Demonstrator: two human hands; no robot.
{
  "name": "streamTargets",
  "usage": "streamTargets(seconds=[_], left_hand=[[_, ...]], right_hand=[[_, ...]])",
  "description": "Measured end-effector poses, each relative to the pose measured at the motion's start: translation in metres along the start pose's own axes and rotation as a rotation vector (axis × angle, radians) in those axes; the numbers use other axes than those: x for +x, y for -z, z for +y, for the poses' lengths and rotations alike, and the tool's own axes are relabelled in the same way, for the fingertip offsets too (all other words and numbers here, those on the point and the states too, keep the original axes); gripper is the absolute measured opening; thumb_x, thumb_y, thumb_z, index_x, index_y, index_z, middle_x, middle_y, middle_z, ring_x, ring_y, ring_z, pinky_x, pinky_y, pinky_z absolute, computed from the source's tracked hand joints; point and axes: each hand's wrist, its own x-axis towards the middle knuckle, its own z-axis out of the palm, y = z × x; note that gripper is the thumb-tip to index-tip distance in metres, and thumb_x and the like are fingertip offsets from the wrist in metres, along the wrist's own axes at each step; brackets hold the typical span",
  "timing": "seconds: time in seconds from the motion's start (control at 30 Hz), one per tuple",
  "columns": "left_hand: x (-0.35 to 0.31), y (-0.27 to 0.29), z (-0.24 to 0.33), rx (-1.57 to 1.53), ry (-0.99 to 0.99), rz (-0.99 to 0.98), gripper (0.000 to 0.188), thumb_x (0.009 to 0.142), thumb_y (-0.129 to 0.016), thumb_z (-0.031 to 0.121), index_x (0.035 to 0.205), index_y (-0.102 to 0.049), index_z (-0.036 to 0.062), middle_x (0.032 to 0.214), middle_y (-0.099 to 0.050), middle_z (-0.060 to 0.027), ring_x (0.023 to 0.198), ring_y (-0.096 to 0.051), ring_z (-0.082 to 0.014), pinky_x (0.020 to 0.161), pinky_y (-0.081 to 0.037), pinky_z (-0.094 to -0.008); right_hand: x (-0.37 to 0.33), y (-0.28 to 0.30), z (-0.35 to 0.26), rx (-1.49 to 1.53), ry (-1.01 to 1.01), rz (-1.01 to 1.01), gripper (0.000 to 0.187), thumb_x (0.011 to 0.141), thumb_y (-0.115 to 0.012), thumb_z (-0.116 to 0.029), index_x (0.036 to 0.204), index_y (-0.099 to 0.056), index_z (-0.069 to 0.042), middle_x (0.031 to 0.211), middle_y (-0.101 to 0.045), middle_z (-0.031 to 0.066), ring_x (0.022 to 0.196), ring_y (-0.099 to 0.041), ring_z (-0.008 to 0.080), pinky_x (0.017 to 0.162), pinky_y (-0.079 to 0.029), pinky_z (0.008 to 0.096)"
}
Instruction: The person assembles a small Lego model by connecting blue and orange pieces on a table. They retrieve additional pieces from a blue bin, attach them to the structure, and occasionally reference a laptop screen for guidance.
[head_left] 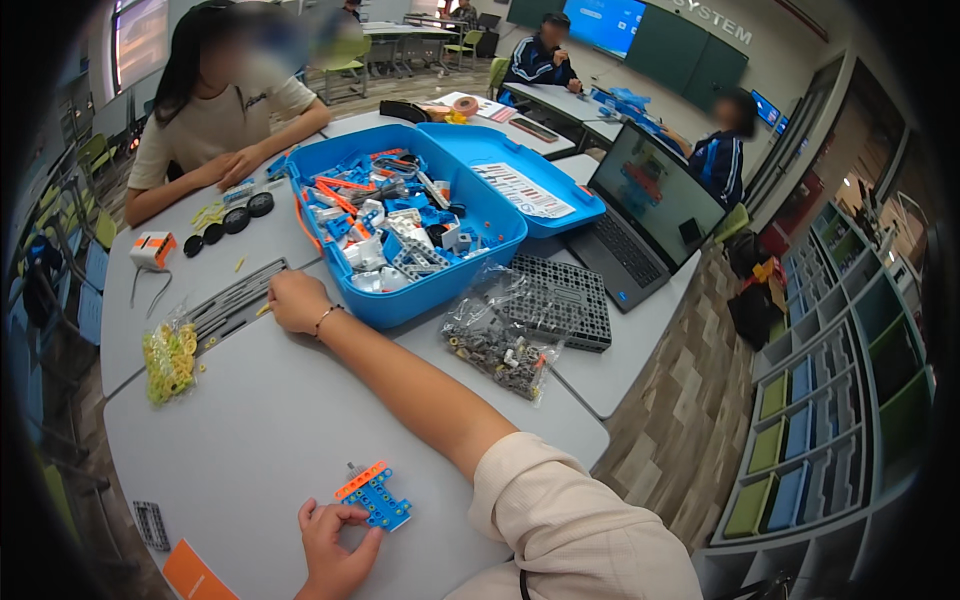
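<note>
On the near part of the pale table [225, 450], a small blue-and-orange assembly [378, 498] rests under the left hand [338, 552], whose thumb and fingers pinch its near-left edge, probably to steady it while the other arm stretches away. The right hand [298, 303] bends down at the ends of the grey rods [225, 308], just beside the blue bin [410, 300]. Those rods lie roughly side by side, perhaps for easy picking by length, and the bag of yellow-green pieces [170, 362] likely keeps small parts from scattering. Hard to make out is the right grip: a tiny yellow bit [264, 309] shows by its fingertips, but I cannot tell whether it is held. The left fingers cover the assembly's corner, its underside is hidden, and an orange card [195, 572] is cut off below.
</note>
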Motion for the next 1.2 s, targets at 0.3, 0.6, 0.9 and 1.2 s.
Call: streamTargets(seconds=[0.3, 0.6, 0.9, 1.2], left_hand=[[-0.002, 0.001, 0.0, -0.018, 0.022, 0.047, 0.018, 0.074, -0.067, 0.009, 0.088, -0.055, 0.0074, 0.079, -0.059, -0.0005, 0.079, -0.058, -0.0139, 0.111, -0.012, -0.0487], [-0.001, 0.0, 0.003, -0.207, 0.1, 0.165, 0.012, 0.076, -0.062, 0.002, 0.085, -0.055, 0.0056, 0.079, -0.057, -0.0007, 0.075, -0.055, -0.0131, 0.114, -0.008, -0.049], [0.019, 0.032, -0.006, -0.299, 0.109, 0.153, 0.018, 0.08, -0.063, 0.002, 0.097, -0.06, -0.0016, 0.087, -0.06, -0.0028, 0.084, -0.054, -0.01, 0.079, -0.044, -0.0245], [0.024, 0.045, -0.006, -0.356, 0.17, 0.048, 0.012, 0.083, -0.061, 0.004, 0.095, -0.06, -0.0003, 0.091, -0.061, -0.0048, 0.089, -0.055, -0.0114, 0.083, -0.044, -0.0268]], right_hand=[[-0.017, 0.005, 0.001, 0.247, 0.115, 0.193, 0.005, 0.083, -0.062, -0.008, 0.087, -0.064, -0.006, 0.092, -0.063, 0.0099, 0.09, -0.061, 0.028, 0.078, -0.049, 0.0381], [-0.058, 0.01, -0.015, 0.389, 0.241, 0.36, 0.007, 0.087, -0.059, -0.008, 0.092, -0.063, -0.005, 0.087, -0.058, 0.0102, 0.078, -0.057, 0.0269, 0.07, -0.046, 0.0355], [-0.141, 0.027, -0.054, 0.818, 0.139, -0.273, 0.013, 0.092, -0.056, -0.013, 0.098, -0.062, -0.003, 0.084, -0.058, 0.0053, 0.081, -0.057, 0.0131, 0.073, -0.046, 0.0292], [-0.177, 0.064, -0.058, 0.884, -0.174, -0.805, 0.019, 0.093, -0.057, -0.018, 0.101, -0.063, -0.002, 0.087, -0.059, 0.0017, 0.078, -0.051, 0.0087, 0.068, -0.044, 0.0242]])
